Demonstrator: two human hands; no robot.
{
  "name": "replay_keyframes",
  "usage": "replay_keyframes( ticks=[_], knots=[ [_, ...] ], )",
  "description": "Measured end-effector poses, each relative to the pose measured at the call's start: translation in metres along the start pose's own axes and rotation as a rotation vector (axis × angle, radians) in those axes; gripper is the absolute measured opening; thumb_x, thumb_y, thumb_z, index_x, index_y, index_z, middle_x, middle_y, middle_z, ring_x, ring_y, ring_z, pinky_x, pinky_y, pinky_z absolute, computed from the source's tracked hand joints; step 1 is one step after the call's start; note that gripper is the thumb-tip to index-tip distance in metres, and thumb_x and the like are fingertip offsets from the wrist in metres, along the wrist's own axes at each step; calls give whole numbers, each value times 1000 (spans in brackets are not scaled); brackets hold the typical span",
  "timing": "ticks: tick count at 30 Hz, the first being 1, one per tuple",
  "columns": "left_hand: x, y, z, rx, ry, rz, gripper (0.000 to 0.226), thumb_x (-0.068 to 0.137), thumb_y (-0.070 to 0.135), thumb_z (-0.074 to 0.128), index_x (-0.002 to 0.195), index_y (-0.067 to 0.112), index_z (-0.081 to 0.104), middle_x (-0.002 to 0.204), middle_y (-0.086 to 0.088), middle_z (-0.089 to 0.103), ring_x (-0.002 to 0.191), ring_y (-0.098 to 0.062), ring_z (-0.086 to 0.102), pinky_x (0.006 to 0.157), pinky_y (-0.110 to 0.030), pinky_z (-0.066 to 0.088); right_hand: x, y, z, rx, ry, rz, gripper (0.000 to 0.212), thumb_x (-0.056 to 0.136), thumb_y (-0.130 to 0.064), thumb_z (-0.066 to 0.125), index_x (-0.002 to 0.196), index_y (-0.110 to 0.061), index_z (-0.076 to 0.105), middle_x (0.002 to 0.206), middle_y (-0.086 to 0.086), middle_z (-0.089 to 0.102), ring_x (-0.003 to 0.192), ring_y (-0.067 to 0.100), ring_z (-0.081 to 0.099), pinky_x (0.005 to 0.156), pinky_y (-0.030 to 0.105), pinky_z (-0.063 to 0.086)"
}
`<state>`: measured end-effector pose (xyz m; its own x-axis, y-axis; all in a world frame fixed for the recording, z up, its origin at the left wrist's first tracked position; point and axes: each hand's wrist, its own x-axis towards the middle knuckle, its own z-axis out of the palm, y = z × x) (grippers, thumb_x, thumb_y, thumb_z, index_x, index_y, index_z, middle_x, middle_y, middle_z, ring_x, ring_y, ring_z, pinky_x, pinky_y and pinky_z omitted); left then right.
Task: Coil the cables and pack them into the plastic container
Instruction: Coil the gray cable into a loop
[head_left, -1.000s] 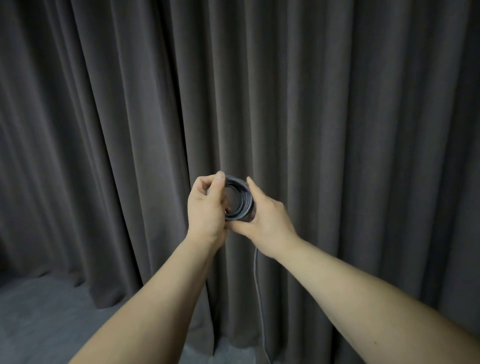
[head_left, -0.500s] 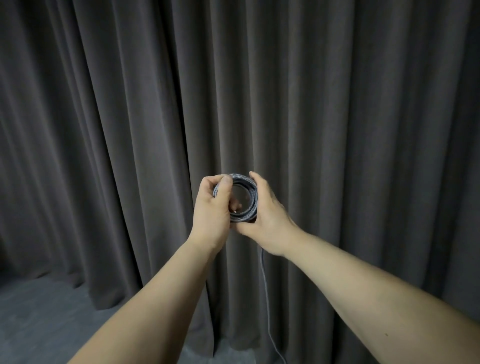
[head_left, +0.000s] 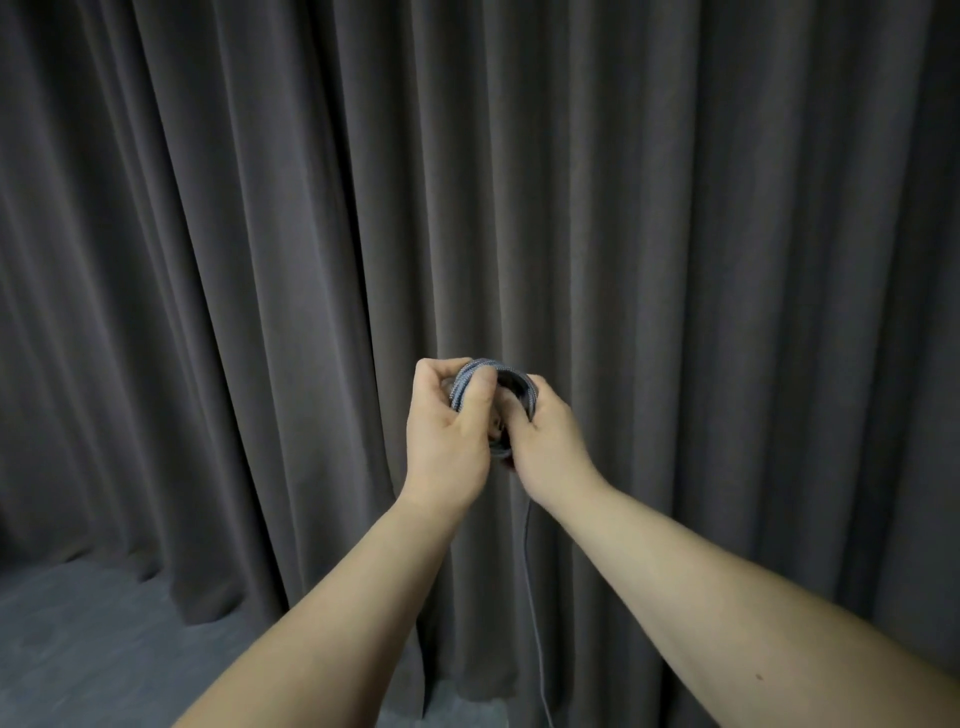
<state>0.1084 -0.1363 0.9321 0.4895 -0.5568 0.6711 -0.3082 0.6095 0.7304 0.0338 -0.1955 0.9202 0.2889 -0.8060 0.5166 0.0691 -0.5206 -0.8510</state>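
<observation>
Fingers of the left hand (head_left: 448, 431) are curled, thumb (head_left: 477, 397) pressed down over the near side of a small coil of grey braided cable (head_left: 485, 387), with the index finger wrapped over the top of the loops. Several strands of the braid show between thumb and index finger. Fingers of the right hand (head_left: 550, 441) are also curled round the coil from the opposite side, with the thumb lying along the coil's right edge; the fingertips on the far side are hidden, so how they lie there cannot be told.

The coil is held in the air between both hands, at about chest level in front of the person, its opening facing roughly toward the camera and slightly upward. The lower arc of the coil is partly hidden between the two palms, which are close together, nearly touching at the heel.

One loose tail of the same cable (head_left: 535, 623) hangs straight down from under the right hand, passes between the two forearms, and runs out of the bottom edge of the view. Its end is not visible.

Both forearms are bare and reach in from the lower edge of the view.

Background: a dark grey pleated fabric curtain (head_left: 260, 260) fills nearly the whole view, hanging to a grey carpeted floor (head_left: 104, 649) visible at lower left.
</observation>
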Motion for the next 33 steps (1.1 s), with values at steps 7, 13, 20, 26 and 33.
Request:
replay_keyframes(
  ticks=[7,13,20,26,33],
  knots=[
    [2,-7,-2,60,-47,-67,16,101,33,47,97,17,52,73,1,66,74,-13,67,72,-24,52,1,-6,-14,-456,142,-235,25,98,-20,43,119,-13,55,103,15,69,98,38,60,83,43,47],
    [-2,-5,-2,-23,-55,-118,21,99,28,52,88,10,55,74,0,68,76,-16,66,78,-29,54,1,-2,-13,-422,150,-208,24,99,-21,43,117,-15,56,101,11,69,95,33,61,80,38,47],
    [-9,-1,-3,-23,-129,-65,17,99,18,51,102,2,53,73,0,58,67,-5,55,66,-15,48,3,3,-10,-304,57,-134,14,100,-25,41,98,-24,55,90,-2,66,83,17,60,70,28,44],
    [-6,1,-4,-64,-135,-37,7,99,13,51,105,10,50,61,7,55,58,-6,51,60,-18,46,3,6,-10,-258,39,-189,15,100,-26,41,100,-21,56,89,-3,65,83,15,60,70,25,42],
    [3,2,-14,-112,-300,-50,31,92,16,60,122,24,56,71,-2,60,67,-11,56,69,-20,51,6,7,-10,-211,-13,-190,12,99,-25,44,89,-26,51,78,-11,60,74,0,56,63,11,41]
  ],
)
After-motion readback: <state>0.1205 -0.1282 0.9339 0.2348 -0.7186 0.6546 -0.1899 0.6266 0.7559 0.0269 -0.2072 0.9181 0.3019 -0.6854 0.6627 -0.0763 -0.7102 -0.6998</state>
